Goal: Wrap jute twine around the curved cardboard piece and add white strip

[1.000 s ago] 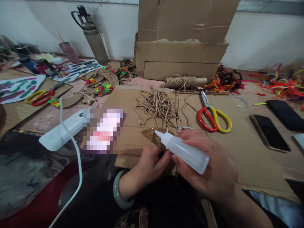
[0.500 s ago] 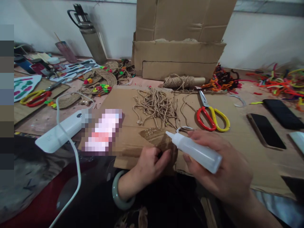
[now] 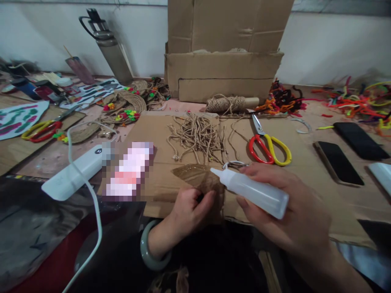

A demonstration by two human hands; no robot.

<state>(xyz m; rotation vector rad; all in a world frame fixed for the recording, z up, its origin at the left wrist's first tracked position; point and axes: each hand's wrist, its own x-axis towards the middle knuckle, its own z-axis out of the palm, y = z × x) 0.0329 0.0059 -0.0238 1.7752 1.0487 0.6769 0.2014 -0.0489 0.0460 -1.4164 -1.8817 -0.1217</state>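
My right hand (image 3: 293,203) is wrapped round a translucent white squeeze bottle (image 3: 256,193), its pointed nozzle tilted left and down. Under the nozzle tip is a brown cardboard piece (image 3: 192,176) with a shiny wet line along its upper edge. I cannot tell whether the tip touches it. My left hand (image 3: 191,209) is closed on the near edge of this piece, a greenish bangle (image 3: 149,248) at its wrist. Just beyond lies a tangled heap of cut jute cords (image 3: 200,136). Fingers and cardboard hide part of each other.
Red-and-yellow scissors (image 3: 265,142) lie on the cardboard sheet (image 3: 305,183) at the right, with two dark phones (image 3: 339,162) past them. A twine roll (image 3: 229,104) sits behind the cords. At left, a white device (image 3: 76,173) trails a cable beside a pixelated screen (image 3: 130,171).
The view has shifted slightly, so most things sit a little further left. The nozzle tip has moved slightly along the cardboard piece's edge to the right. Both hands keep their holds.
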